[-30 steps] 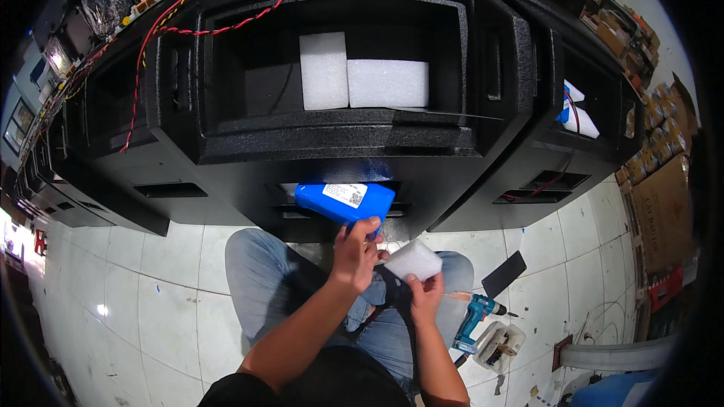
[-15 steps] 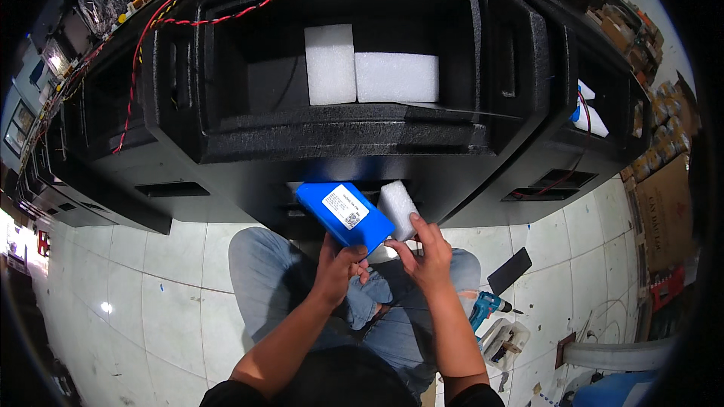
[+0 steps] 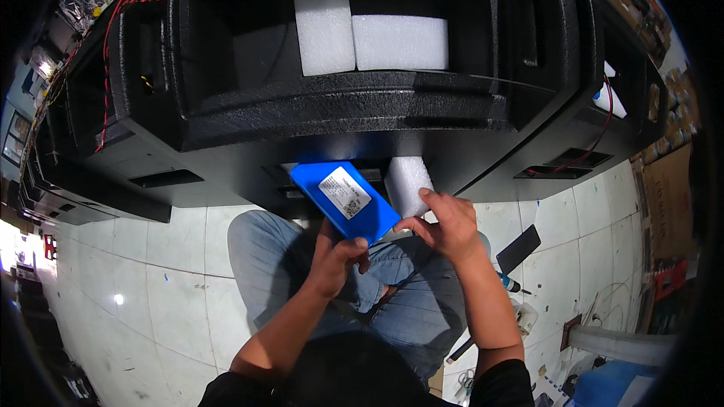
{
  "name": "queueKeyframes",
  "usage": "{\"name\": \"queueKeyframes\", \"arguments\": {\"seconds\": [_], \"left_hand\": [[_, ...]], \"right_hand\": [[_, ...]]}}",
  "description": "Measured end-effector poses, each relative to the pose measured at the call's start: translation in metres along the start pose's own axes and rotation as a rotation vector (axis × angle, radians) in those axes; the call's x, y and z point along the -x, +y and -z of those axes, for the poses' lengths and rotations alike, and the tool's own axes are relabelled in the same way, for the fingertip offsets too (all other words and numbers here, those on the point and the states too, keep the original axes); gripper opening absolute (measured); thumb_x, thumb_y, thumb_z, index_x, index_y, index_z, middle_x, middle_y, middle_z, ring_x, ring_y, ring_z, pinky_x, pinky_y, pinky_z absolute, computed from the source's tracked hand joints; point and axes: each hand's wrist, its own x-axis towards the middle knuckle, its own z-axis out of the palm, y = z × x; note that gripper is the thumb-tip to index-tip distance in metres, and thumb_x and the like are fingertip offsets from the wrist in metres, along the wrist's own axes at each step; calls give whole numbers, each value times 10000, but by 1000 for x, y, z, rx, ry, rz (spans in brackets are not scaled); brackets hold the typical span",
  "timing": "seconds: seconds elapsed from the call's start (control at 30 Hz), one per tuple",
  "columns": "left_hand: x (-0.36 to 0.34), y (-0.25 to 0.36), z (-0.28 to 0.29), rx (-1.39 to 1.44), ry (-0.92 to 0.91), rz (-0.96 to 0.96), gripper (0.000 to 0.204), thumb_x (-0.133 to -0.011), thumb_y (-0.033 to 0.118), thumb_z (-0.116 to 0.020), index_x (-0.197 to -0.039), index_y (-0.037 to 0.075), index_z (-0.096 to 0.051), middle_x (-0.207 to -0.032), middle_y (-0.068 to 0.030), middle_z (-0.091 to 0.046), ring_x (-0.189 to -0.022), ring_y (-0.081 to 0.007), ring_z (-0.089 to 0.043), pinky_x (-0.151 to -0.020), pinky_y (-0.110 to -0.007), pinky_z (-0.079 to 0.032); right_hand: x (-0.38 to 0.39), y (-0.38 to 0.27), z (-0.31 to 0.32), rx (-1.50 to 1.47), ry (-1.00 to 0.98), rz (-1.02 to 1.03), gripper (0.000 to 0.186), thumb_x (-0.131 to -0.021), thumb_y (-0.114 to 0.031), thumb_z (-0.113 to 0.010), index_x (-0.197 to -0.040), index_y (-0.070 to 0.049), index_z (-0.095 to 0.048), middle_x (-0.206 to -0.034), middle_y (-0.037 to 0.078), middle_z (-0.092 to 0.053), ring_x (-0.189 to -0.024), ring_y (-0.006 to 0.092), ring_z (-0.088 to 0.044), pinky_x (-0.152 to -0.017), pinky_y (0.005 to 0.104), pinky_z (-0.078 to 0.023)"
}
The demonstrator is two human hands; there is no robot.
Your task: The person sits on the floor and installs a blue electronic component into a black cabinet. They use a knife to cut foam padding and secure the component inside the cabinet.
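Observation:
A flat blue battery pack (image 3: 317, 185) with a white printed label lies tilted in my left hand (image 3: 335, 262). My left thumb presses its near edge, and the other fingers are partly hidden beneath it. To its right, my right hand (image 3: 450, 226) grips a small white foam block (image 3: 409, 185) between fingers and thumb. The thumb tip is close to the pack's right corner; whether it touches I cannot tell. Both pieces are held in front of the lower opening of a large black cabinet (image 3: 332, 124), over my crossed legs.
Two white foam blocks (image 3: 400, 42) sit in the cabinet's upper recess. Red and yellow wires (image 3: 113, 38) hang at the left. On the tiled floor to the right are a black flat plate (image 3: 519, 249), a partly hidden drill (image 3: 513, 284) and scissors (image 3: 464, 386).
The view has shifted, so the cabinet appears higher and larger. My right hand and the foam block have moved slightly right and away from me; the block stands more upright. Both holds continue.

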Motion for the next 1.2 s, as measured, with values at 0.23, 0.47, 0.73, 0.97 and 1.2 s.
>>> {"name": "queueKeyframes", "arguments": {"seconds": [0.23, 0.47, 0.73, 0.97, 1.2], "left_hand": [[-4, -3, 3, 30, -33, -9, 722, -764, 191, -733, -1404, 62, -427, -1188, -120, -612, -887, -253, -664, -562, -374, -543], [-8, -13, 19, 52, -48, 45, 715, -764, 226, -761, -1395, 38, -482, -1253, -151, -632, -959, -267, -674, -575, -375, -547], [2, -2, 13, -90, 11, 29, 751, -747, 460, -753, -1343, 55, -543, -1128, -101, -640, -803, -243, -661, -587, -336, -544], [4, 1, 9, -14, -70, 31, 543, -810, 345, -737, -1200, 3, -576, -768, -27, -589, -510, -116, -489, -576, -334, -506], [2, -4, 7, 36, -34, 9, 578, -800, 383, -717, -1193, -11, -562, -786, -54, -597, -510, -113, -466, -590, -325, -491]], "right_hand": [[12, -3, -35, -1078, 31, -801, 800, -707, -279, -976, -1253, -42, -442, -991, 106, -709, -843, 160, -696, -710, 299, -573], [33, -35, -69, -1724, 452, -899, 800, -862, -399, -841, -1447, -58, -415, -1444, 123, -555, -1241, 230, -604, -1055, 381, -475], [26, -53, -99, -1395, 643, -911, 489, -889, -122, -790, -1244, -86, -454, -1143, 28, -534, -1081, 145, -548, -979, 300, -452], [21, -35, -100, -1110, 600, -864, 415, -860, -51, -815, -1097, -81, -476, -976, 16, -569, -927, 117, -594, -816, 285, -511], [14, -21, -91, -1180, 739, -991, 345, -884, -151, -840, -899, -77, -502, -803, 9, -602, -707, 81, -570, -655, 252, -488]]}}
